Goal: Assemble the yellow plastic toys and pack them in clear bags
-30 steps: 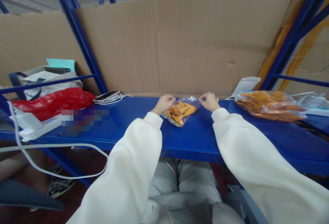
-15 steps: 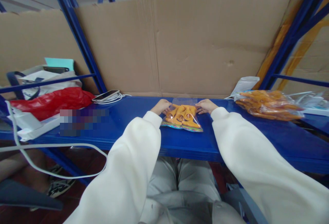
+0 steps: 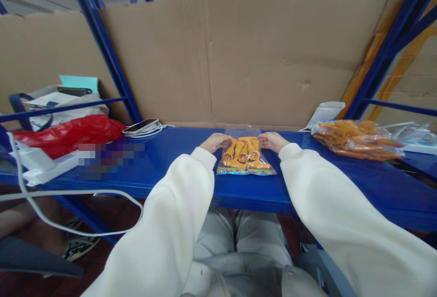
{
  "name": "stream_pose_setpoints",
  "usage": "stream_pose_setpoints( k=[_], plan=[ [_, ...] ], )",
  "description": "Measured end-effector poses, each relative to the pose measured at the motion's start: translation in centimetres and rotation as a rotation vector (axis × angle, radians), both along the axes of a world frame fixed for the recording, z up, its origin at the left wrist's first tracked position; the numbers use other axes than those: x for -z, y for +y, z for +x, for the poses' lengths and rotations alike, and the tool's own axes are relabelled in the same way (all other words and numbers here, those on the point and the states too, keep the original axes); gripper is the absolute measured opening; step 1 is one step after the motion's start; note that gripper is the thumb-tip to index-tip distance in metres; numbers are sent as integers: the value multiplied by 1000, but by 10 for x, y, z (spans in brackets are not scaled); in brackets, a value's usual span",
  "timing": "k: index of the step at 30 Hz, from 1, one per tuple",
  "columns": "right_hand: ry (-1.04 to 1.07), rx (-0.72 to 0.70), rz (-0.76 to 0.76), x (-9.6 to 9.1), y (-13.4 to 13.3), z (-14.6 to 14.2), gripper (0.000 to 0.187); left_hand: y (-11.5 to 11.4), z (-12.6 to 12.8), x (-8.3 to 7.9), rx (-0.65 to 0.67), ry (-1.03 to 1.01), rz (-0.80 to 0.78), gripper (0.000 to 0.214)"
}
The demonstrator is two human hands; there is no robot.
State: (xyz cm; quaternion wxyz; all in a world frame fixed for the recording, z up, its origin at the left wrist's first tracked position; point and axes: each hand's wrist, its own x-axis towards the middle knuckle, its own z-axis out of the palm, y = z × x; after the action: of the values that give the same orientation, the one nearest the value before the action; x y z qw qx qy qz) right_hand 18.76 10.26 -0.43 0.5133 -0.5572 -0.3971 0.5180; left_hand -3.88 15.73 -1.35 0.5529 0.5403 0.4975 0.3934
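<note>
A small clear plastic bag of orange pieces [image 3: 245, 156] lies flat on the blue shelf [image 3: 191, 169] in front of me. My left hand [image 3: 214, 142] pinches the bag's upper left edge. My right hand [image 3: 271, 141] pinches its upper right edge. Both hands rest on the shelf surface, fingers closed on the plastic. The bag's open top flap points toward the cardboard wall.
A large clear bag of orange pieces [image 3: 358, 139] lies at the right, with a white pouch [image 3: 326, 111] behind it. A phone [image 3: 140, 126] on coiled white cable sits at the back left. A red bag [image 3: 68, 134], white box and cable occupy the left. Cardboard [image 3: 256, 60] backs the shelf.
The bag was held up and tilted a second ago; now it lies flat and squared on the shelf. Both hands moved down and slightly toward me with it.
</note>
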Motion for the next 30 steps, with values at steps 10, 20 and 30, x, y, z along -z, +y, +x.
stream_pose_setpoints(
  k=[10, 20, 30],
  plan=[
    [-86, 65, 135, 8, 8, 0, 34, -6, 4, -5, -180, -146, 67, 27],
    [-112, 13, 153, 9, 10, 12, 25, -11, -1, -9, -190, -208, 93, 31],
    [-205, -39, 203, 16, 14, 8, 20, -3, -1, -1, -60, -131, 105, 36]
  ],
)
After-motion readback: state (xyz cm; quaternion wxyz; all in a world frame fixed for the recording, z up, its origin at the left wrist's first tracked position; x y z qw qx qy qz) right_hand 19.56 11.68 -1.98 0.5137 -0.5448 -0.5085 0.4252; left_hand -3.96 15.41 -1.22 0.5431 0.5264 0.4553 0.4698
